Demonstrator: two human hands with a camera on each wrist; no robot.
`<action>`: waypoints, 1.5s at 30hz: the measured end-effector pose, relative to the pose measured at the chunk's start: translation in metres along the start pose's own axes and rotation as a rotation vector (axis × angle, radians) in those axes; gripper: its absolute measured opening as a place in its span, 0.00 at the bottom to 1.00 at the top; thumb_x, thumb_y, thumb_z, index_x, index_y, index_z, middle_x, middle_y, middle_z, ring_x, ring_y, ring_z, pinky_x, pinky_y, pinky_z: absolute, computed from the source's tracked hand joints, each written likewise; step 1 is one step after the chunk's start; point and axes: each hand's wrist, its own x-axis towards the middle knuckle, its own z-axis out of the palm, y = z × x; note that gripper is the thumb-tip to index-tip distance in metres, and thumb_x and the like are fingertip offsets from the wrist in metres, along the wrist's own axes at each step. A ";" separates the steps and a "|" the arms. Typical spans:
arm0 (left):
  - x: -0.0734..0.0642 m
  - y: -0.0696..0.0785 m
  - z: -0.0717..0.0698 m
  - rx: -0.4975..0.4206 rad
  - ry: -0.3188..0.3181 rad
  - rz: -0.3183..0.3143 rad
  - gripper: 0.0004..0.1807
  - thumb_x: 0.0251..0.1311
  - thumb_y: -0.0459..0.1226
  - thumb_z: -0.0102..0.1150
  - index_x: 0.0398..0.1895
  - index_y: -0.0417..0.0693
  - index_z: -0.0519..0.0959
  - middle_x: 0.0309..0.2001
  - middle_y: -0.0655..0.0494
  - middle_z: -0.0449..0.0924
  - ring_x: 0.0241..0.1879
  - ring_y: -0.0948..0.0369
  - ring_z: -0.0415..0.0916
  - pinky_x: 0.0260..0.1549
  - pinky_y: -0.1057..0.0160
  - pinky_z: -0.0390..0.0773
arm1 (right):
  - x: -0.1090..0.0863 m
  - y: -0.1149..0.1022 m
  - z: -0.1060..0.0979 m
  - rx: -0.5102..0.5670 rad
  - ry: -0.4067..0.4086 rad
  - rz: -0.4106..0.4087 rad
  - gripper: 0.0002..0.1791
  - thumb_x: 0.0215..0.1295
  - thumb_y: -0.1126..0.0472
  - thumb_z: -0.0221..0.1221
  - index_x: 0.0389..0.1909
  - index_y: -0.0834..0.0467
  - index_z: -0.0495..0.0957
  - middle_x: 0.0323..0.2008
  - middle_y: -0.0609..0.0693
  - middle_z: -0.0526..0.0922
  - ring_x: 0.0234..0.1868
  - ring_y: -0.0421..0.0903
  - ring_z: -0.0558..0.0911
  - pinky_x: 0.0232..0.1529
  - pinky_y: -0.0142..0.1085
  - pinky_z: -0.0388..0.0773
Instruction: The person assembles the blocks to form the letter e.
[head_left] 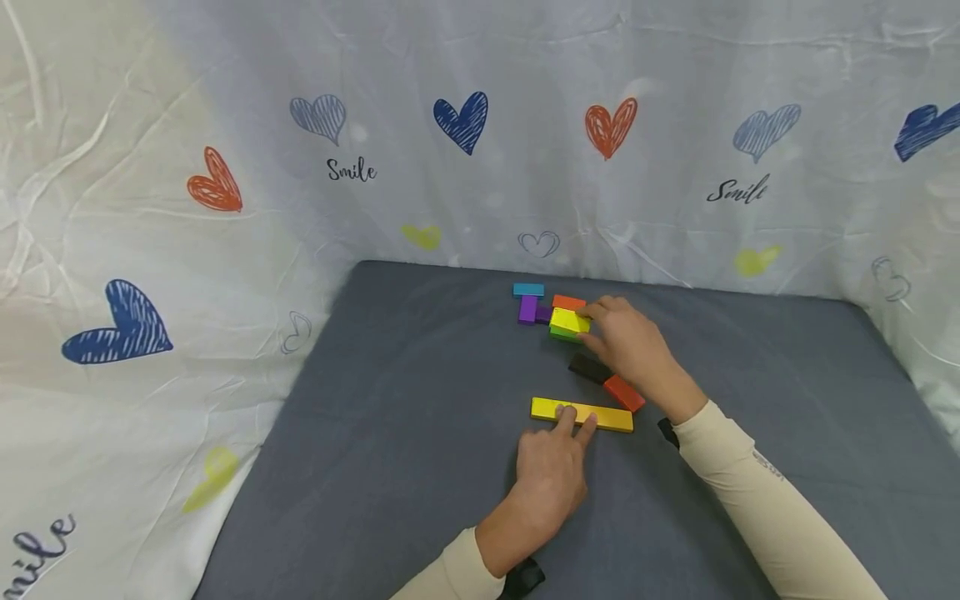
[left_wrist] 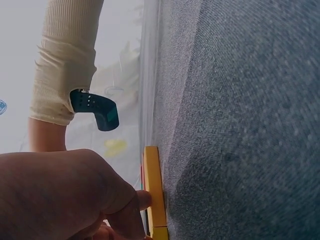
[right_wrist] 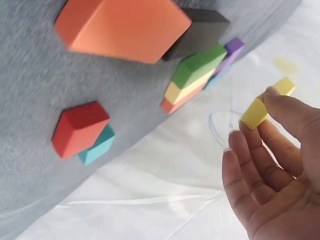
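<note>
Yellow block (right_wrist: 255, 114) sits pinched between the thumb and fingertips of the right hand (head_left: 632, 346), held apart from a row of a green block (right_wrist: 199, 65), another yellow block (right_wrist: 182, 93) and an orange block (right_wrist: 182, 104). Beyond that row, toward the left, lie a purple block (head_left: 527, 309), a dark purple block (head_left: 543, 315) and a blue block (head_left: 528, 290). Two extended fingers of the left hand (head_left: 551, 468) press on a long bar, an amber block (left_wrist: 154, 185) and a yellow piece (left_wrist: 160, 233) set end to end. Between the hands, a black block (head_left: 589, 367) touches a red-orange block (head_left: 624, 393). From the right wrist, a red block (right_wrist: 81, 130) shows beside a teal block (right_wrist: 98, 145). Everything rests on a grey cloth (head_left: 405, 433); behind hangs a white curtain (head_left: 525, 50) printed with hearts.
</note>
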 end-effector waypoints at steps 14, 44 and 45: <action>0.001 -0.001 0.001 -0.001 -0.009 0.014 0.43 0.65 0.58 0.67 0.82 0.81 0.60 0.75 0.62 0.65 0.24 0.62 0.73 0.28 0.61 0.73 | 0.003 -0.013 0.014 0.023 -0.029 -0.020 0.23 0.65 0.58 0.75 0.58 0.62 0.86 0.47 0.58 0.85 0.46 0.56 0.81 0.49 0.51 0.84; 0.001 0.000 -0.001 0.014 -0.032 0.000 0.43 0.66 0.61 0.65 0.82 0.84 0.56 0.76 0.66 0.62 0.18 0.62 0.66 0.26 0.61 0.72 | -0.001 -0.010 0.044 0.007 -0.140 0.003 0.22 0.64 0.56 0.76 0.57 0.59 0.87 0.47 0.55 0.86 0.46 0.54 0.84 0.49 0.51 0.85; 0.000 0.000 -0.001 0.014 -0.030 -0.001 0.43 0.66 0.61 0.65 0.82 0.84 0.56 0.76 0.66 0.62 0.18 0.62 0.66 0.26 0.61 0.72 | -0.001 -0.010 0.044 0.007 -0.141 0.001 0.22 0.64 0.57 0.76 0.57 0.59 0.87 0.47 0.55 0.86 0.45 0.54 0.84 0.49 0.51 0.85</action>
